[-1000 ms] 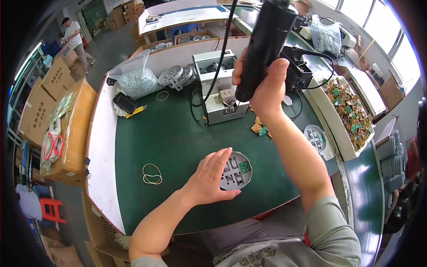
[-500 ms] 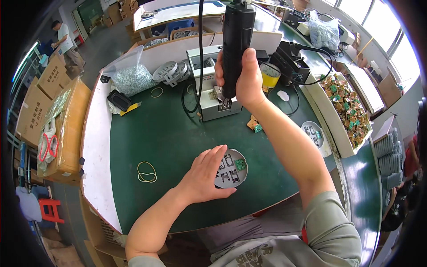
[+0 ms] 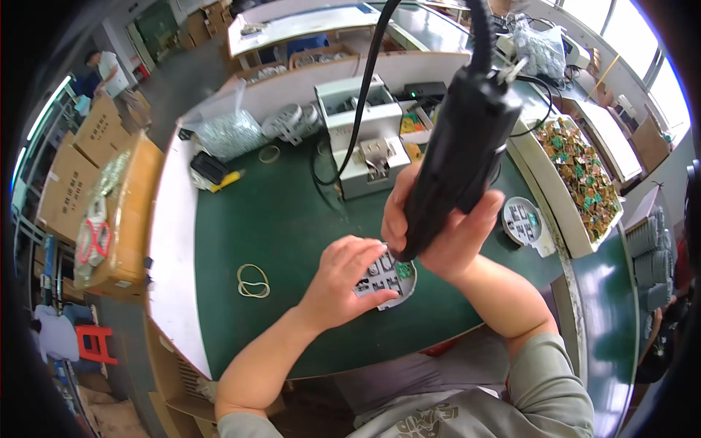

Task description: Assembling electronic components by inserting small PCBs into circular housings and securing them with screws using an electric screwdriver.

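Observation:
My right hand (image 3: 456, 244) is wrapped round a black electric screwdriver (image 3: 464, 146), whose cord runs up out of view. The screwdriver tilts, its lower end over the far side of a round grey housing (image 3: 398, 296) on the green bench. Its tip is not clear to see. My left hand (image 3: 337, 281) grips the housing's left side, thumb at the near edge and fingers at the far one. Inside the housing are several dark-edged cutouts, and a small green circuit board (image 3: 404, 270) at the right. My left fingers hide part of it.
A grey-white box-shaped machine (image 3: 365, 164) stands at the back of the bench. Left of it are grey round parts (image 3: 290, 123) and a clear bag of small metal pieces (image 3: 230, 135). Rubber bands (image 3: 254, 285) lie at left. At right are another round housing (image 3: 522, 221) and a box of circuit boards (image 3: 577, 175).
My right hand has brought the screwdriver from the machine toward me, down over the housing. My left hand stays at the housing. The whole view has shifted slightly.

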The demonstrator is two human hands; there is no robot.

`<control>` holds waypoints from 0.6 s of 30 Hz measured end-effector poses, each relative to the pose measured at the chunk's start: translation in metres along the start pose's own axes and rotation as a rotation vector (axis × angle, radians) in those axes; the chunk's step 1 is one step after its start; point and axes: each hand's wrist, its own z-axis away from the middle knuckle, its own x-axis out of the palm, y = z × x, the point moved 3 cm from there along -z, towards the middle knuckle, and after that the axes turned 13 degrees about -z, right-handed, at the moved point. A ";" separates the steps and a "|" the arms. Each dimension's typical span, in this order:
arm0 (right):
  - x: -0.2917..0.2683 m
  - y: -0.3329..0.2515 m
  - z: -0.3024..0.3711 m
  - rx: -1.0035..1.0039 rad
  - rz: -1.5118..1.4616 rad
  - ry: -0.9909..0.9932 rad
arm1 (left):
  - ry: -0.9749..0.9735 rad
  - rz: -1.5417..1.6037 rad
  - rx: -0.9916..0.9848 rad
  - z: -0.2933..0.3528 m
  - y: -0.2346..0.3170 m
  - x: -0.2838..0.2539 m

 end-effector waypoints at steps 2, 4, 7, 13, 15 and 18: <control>0.005 0.006 0.002 -0.012 -0.017 -0.015 | 0.024 0.061 -0.093 -0.002 0.004 -0.003; 0.012 0.011 0.001 -0.001 -0.034 -0.022 | 0.032 0.050 -0.054 0.004 0.002 -0.004; 0.018 0.014 -0.001 -0.017 -0.065 -0.033 | 0.049 0.114 -0.064 0.007 0.000 -0.005; 0.024 0.008 -0.001 -0.059 -0.159 -0.023 | 0.015 0.580 -0.366 0.008 0.003 -0.007; 0.025 0.007 0.002 -0.074 -0.198 -0.025 | -0.060 0.837 -0.540 0.012 0.006 -0.003; 0.026 0.006 0.003 -0.078 -0.185 -0.030 | -0.063 0.861 -0.569 0.015 0.002 0.001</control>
